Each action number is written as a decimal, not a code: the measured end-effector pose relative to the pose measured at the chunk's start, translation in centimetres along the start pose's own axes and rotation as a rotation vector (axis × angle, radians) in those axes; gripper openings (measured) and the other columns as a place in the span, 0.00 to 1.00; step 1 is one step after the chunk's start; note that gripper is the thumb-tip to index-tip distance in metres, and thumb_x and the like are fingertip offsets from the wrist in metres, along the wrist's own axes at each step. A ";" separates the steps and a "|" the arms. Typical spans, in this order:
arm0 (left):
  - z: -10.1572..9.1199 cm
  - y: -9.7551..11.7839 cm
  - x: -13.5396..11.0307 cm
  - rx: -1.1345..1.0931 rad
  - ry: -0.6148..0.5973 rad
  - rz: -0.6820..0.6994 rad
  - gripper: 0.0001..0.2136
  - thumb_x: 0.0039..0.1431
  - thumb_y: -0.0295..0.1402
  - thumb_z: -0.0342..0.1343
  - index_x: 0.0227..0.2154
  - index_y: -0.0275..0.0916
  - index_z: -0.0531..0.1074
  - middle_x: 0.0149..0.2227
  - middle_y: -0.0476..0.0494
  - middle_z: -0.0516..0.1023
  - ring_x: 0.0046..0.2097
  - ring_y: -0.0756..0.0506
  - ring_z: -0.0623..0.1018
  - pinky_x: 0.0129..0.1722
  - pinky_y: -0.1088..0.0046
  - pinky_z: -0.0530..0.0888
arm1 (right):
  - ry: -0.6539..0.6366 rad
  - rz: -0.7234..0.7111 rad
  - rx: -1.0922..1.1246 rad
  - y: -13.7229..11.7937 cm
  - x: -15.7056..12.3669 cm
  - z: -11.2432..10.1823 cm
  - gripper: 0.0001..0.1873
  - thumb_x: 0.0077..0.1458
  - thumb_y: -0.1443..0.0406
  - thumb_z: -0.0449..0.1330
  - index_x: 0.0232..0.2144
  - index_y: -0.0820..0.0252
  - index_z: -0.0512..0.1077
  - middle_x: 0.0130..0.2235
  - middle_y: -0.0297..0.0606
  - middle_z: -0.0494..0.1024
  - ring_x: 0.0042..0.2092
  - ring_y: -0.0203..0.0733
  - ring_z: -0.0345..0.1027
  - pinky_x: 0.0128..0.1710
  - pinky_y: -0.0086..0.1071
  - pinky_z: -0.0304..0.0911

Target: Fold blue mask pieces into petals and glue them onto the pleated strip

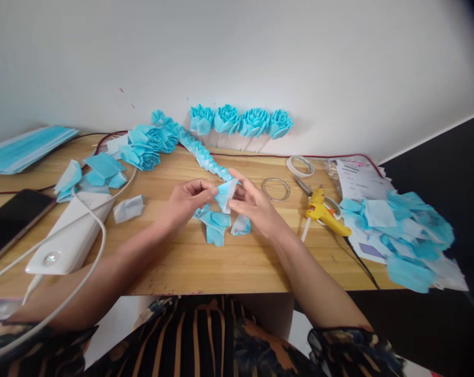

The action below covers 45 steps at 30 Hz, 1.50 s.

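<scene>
Wooden table (pixel 245 272): front edge just before the person's lap, back edge along a pale wall (pixel 237 52); plain wood lies between the hands and the front edge, with the widest working room there and toward the right forearm. Left side: power bank (pixel 70 235) with white cable, dark phone (pixel 15 220) beside it, flat stack of blue sheets (pixel 29 149) at the far corner, several loose blue pieces (pixel 103 168). Back: four blue flowers (pixel 255 123) in a row against the wall, a flower cluster (pixel 145 146) to their left, a pleated blue strip (pixel 201 154) slanting down toward the hands. Right side: tape roll (pixel 294 170), thin metal ring (pixel 276 200), yellow glue gun (pixel 319 209), heap of blue and white pieces (pixel 413 235) near the dark panel (pixel 452 173). In hand, above mid-table: one folded blue-and-white piece (pixel 223 197). Left hand (pixel 188 201): thumb and forefinger pinched on its left side. Right hand (pixel 256 207): thumb and fingers closed about its right side; whether these also touch the strip I cannot tell. Below: blue scraps (pixel 215 228) on the wood.
</scene>
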<state>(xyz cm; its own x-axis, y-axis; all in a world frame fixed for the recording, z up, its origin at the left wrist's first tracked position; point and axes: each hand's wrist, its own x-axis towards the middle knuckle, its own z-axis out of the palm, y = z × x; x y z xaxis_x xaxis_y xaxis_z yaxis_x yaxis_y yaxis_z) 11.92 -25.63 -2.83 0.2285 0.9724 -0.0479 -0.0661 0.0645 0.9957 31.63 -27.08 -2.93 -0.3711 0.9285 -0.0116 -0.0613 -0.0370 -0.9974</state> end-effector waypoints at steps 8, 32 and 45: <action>0.3 0.1 -0.3 0.045 -0.032 0.028 0.13 0.50 0.42 0.66 0.23 0.37 0.74 0.21 0.53 0.67 0.25 0.52 0.64 0.27 0.75 0.61 | 0.049 0.002 -0.073 0.3 0.0 0.5 0.40 0.54 0.65 0.63 0.68 0.49 0.59 0.43 0.35 0.79 0.42 0.42 0.73 0.44 0.37 0.71; 0.4 0.6 -0.5 0.199 -0.133 0.008 0.13 0.52 0.43 0.63 0.30 0.36 0.76 0.28 0.48 0.76 0.29 0.49 0.71 0.29 0.73 0.67 | 0.143 -0.077 -0.152 -0.2 -0.2 0.3 0.36 0.55 0.63 0.63 0.65 0.49 0.61 0.36 0.32 0.75 0.37 0.39 0.69 0.40 0.35 0.70; 0.3 1.0 -0.8 0.203 -0.075 0.062 0.15 0.58 0.42 0.61 0.40 0.37 0.80 0.30 0.48 0.76 0.31 0.49 0.71 0.31 0.73 0.67 | 0.262 -0.017 -0.198 -2.8 -2.9 -2.0 0.37 0.53 0.67 0.63 0.65 0.50 0.62 0.34 0.31 0.76 0.37 0.39 0.71 0.40 0.35 0.72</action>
<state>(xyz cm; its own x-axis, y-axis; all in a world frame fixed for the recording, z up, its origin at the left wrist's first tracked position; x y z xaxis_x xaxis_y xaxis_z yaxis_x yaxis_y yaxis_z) 11.97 -26.42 -1.77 0.3025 0.9531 0.0129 0.1125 -0.0491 0.9924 34.70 -28.94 -0.21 -0.1189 0.9928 0.0130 0.1256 0.0280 -0.9917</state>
